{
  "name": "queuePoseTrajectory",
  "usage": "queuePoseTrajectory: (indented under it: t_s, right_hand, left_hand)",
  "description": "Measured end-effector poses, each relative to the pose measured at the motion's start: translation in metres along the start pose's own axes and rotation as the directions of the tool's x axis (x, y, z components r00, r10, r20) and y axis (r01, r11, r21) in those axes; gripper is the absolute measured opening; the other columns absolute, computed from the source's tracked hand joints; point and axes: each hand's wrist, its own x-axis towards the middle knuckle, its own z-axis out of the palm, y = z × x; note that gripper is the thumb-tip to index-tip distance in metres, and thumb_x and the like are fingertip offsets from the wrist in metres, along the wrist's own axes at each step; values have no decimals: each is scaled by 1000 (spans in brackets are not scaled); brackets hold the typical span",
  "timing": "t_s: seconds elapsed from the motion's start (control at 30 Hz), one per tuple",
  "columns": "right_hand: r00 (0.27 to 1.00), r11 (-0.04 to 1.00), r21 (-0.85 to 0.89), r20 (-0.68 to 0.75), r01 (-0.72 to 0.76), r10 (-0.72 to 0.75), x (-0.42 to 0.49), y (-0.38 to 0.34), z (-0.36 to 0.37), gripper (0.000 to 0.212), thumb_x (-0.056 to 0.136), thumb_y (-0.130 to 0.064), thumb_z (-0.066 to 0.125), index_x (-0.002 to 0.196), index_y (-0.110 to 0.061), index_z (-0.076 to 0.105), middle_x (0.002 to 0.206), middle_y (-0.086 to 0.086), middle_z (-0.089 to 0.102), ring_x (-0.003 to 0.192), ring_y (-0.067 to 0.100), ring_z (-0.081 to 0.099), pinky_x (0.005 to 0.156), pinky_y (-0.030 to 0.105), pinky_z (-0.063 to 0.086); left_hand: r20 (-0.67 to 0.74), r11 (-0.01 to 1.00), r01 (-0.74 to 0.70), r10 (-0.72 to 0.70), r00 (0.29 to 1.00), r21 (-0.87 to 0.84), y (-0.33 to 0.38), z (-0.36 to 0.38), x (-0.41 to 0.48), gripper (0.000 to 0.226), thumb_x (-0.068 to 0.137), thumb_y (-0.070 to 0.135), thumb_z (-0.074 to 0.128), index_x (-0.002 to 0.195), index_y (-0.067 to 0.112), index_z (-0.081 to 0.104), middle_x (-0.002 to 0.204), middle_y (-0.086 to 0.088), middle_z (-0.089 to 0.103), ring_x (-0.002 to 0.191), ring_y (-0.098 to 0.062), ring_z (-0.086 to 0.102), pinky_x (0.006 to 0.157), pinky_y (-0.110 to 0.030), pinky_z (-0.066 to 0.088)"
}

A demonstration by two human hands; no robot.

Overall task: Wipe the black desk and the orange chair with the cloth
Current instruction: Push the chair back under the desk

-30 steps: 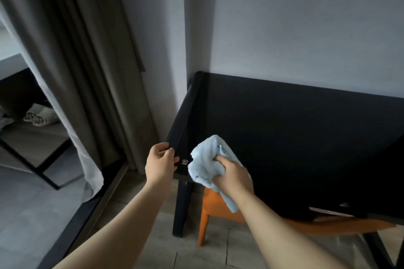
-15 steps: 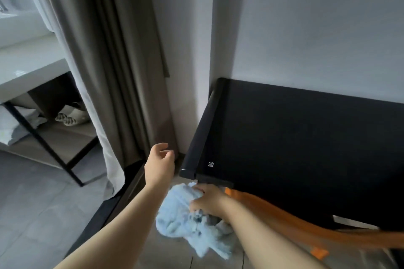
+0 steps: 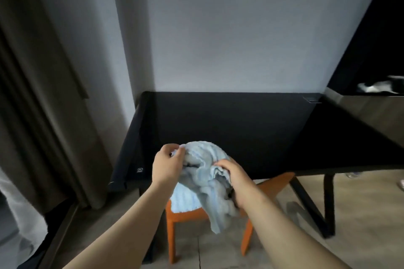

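Both my hands grip the pale blue cloth (image 3: 203, 179) in the air over the desk's (image 3: 229, 129) front edge: left hand (image 3: 167, 165) pinching its top at 10 o'clock, right hand (image 3: 232, 178) clenched on a fold at 3 o'clock. Risk: the loose tail hanging toward the orange chair (image 3: 185, 217) could slip free if I regrip carelessly. Half a second ago only my right hand held the cloth, lower by the chair; my left was empty.

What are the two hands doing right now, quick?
Left hand: closed, pinching the top edge of the light blue cloth.
Right hand: closed, gripping the same cloth.
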Motion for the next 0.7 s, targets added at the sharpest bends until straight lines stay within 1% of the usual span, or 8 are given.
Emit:
queuePoseTrajectory:
  t_s: [0.07,0.17,0.23,0.33,0.43,0.5,0.6,0.7]
  right_hand:
    - [999,997,75,-47,20,-17,-23,-1,-32,6,81,-19,60,81,-16,65,59,5,63,59,23,60,60,27,46]
    - [998,987,157,-66,29,-18,-65,2,-80,14,81,-20,59,92,-15,67,66,8,68,61,24,64,60,27,48]
    - [998,979,203,-59,19,-7,-94,11,-112,24,82,-23,59,101,-11,68,78,13,71,70,27,67,64,29,51]
    - [998,973,232,-67,6,10,-139,27,-155,31,87,-25,54,105,-5,70,94,19,70,84,29,68,73,34,53]
    - [977,997,76,-211,12,4,-172,38,-190,27,95,-14,49,80,2,64,79,18,63,70,24,61,67,25,50]
    - [955,1000,7,-298,2,0,-194,42,-215,29,94,-11,50,68,0,58,72,17,55,64,24,54,63,25,47]
    - [925,997,66,-379,42,-14,-218,38,-243,18,90,-25,57,84,-10,66,85,13,65,80,30,61,84,40,49]
    - [936,953,272,-349,138,-36,-233,33,-272,33,92,-36,51,102,-8,65,93,14,66,87,30,62,84,40,48]
  left_hand:
    - [121,996,36,-26,992,-80,9,27,-28,20,91,35,56,104,21,60,104,-3,64,95,-18,61,89,-38,51]
    - [292,982,124,-78,953,-144,23,58,-78,34,90,43,57,115,21,55,109,-2,62,102,-20,60,96,-43,48]
    - [440,962,204,-107,892,-180,30,75,-117,39,88,43,61,121,24,51,112,-2,62,104,-21,60,95,-42,49]
    - [606,946,244,-69,792,-212,35,98,-178,43,82,26,71,119,26,49,111,-5,65,102,-23,64,89,-42,53]
    - [589,986,123,-34,807,-112,30,118,-223,49,77,13,76,118,24,53,106,-4,67,99,-23,65,89,-43,54]
    - [530,997,64,-34,847,-38,26,129,-241,40,78,12,74,115,18,59,102,-4,68,96,-22,65,90,-44,53]
    - [539,999,3,-23,842,39,27,145,-260,26,83,17,70,107,16,63,95,-2,68,90,-18,64,83,-37,54]
    - [596,996,-44,-15,803,84,37,161,-270,18,88,30,63,103,19,63,92,0,67,85,-15,63,71,-28,51]
